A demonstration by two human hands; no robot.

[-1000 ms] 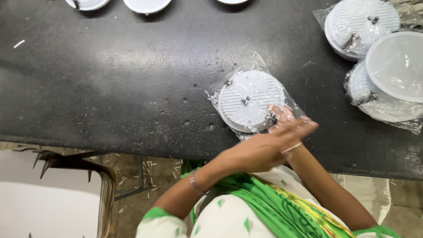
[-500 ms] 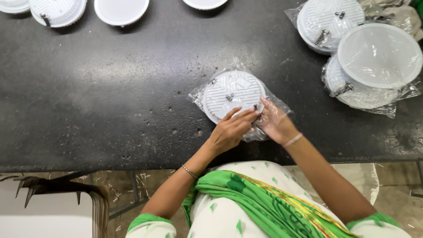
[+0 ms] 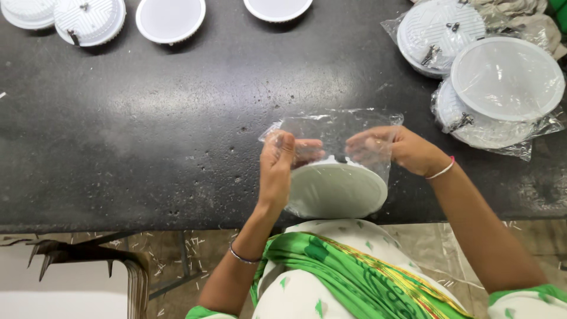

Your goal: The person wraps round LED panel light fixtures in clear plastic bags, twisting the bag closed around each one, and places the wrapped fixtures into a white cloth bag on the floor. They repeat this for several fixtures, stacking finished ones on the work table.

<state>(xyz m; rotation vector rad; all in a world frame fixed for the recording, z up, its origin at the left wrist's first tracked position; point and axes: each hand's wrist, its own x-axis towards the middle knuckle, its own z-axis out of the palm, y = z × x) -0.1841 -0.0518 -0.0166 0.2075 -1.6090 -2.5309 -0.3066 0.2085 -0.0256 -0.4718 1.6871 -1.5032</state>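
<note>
Lifted off the black table (image 3: 147, 136) since the earlier frame, where it lay flat with both hands on it, the round white lamp disc (image 3: 335, 190) now hangs tilted inside its clear plastic bag (image 3: 336, 133) over the table's near edge. Stacked bagged discs (image 3: 502, 88) sit at the far right corner, and unbagged ones (image 3: 170, 18) line the far edge. Left hand (image 3: 277, 168) and right hand (image 3: 396, 147) each have their fingers pinched shut on the bag's open top.
</note>
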